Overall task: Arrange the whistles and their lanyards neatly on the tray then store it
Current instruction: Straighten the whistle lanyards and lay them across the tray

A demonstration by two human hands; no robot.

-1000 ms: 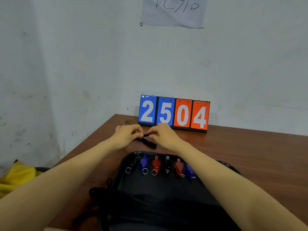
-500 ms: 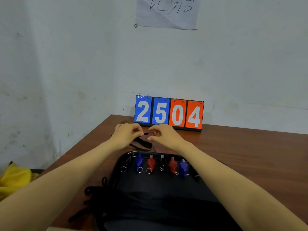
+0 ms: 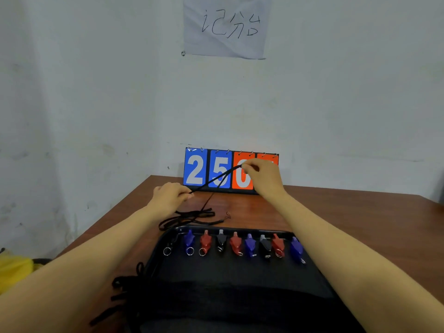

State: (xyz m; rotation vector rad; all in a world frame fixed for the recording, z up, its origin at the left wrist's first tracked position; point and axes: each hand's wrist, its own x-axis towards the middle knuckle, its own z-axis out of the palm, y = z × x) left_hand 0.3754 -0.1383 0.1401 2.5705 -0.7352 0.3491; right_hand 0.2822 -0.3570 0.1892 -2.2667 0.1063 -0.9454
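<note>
A black tray (image 3: 230, 280) lies on the wooden table in front of me. Along its far edge runs a row of several whistles (image 3: 236, 243) in blue, red and black, most with metal rings. A black lanyard (image 3: 216, 179) is stretched taut between my hands above the table. My left hand (image 3: 170, 195) pinches its lower end, and my right hand (image 3: 262, 175) pinches the raised end in front of the scoreboard. The rest of the cord lies in loose loops (image 3: 192, 218) just beyond the tray. More black lanyards (image 3: 125, 287) are heaped at the tray's left side.
A flip scoreboard (image 3: 209, 170) showing blue 2, 5 and orange digits stands against the white wall at the table's back edge. A paper note (image 3: 227, 26) hangs on the wall. Something yellow (image 3: 14, 270) lies low at the left, off the table.
My hands were close together on a bunched lanyard; now they have drawn apart, the right hand rising up and right, and the cord is pulled out straight between them.
</note>
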